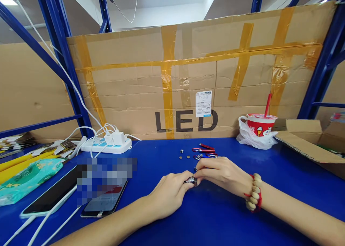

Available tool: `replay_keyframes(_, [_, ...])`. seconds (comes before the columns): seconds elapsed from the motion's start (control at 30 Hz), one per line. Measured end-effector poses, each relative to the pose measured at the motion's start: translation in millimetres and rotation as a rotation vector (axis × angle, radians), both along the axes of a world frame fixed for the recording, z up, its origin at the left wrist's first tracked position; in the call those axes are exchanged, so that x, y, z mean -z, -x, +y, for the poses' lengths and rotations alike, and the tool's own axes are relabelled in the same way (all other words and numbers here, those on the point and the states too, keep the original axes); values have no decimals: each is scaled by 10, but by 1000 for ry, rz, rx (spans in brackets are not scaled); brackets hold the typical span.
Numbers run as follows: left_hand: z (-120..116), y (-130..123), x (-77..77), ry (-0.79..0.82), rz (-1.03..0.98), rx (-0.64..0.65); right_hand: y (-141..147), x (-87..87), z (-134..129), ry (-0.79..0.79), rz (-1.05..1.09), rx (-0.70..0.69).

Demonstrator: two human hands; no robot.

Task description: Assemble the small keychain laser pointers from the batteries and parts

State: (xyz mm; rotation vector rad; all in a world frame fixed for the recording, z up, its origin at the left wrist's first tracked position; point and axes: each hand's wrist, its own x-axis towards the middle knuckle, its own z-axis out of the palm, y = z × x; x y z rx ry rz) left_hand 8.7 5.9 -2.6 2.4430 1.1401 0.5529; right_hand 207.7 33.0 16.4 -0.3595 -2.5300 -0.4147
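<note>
My left hand (171, 194) is closed, with thumb and forefinger pinching a small silver metal tube (191, 180) that looks like a mini keychain flashlight. At the tube's right end, my right hand (218, 172) has its fingertips pressed together; a bit of metal (196, 169) shows by its forefinger, but what the pinch encloses is mostly hidden. Just beyond the hands lie red tubes with clips (204, 150), partly covered by the right hand. Two button cells (188, 157) and a small silver piece (181, 151) rest to their left.
Leftward are a phone (105, 199), another phone (54, 192), white cables, a power strip (124, 145) and a green packet (29, 179). Back right, a red-and-white cup (260, 125) with a straw stands beside an open carton (302, 142). Cardboard (134, 95) walls the table's back.
</note>
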Motion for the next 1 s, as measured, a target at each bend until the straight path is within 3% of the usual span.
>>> replay_keyframes(0.1, [0, -2, -1, -10, 7, 0, -2, -8, -1, 115, 15, -3])
replay_keyframes(0.23, [-2, -9, 4, -43, 58, -50, 52, -2, 3, 387, 141, 41])
replay_keyframes(0.3, [-10, -14, 4, -38, 66, -77, 96, 29, 17, 604, 248, 90])
replay_keyframes(0.43, [-28, -21, 0, -29, 60, -81, 147, 126, 59, 1190, 348, 220])
replay_keyframes(0.5, [-33, -25, -5, -32, 68, -78, 147, 159, 77, 1332, 344, 255])
replay_keyframes(0.77, [-24, -41, -9, -18, 54, -135, 157, 98, 84, 1273, 347, 291])
replay_keyframes(1.0, [-4, -37, 9, -1, -75, -169, 121, 94, 50, 772, 393, 323])
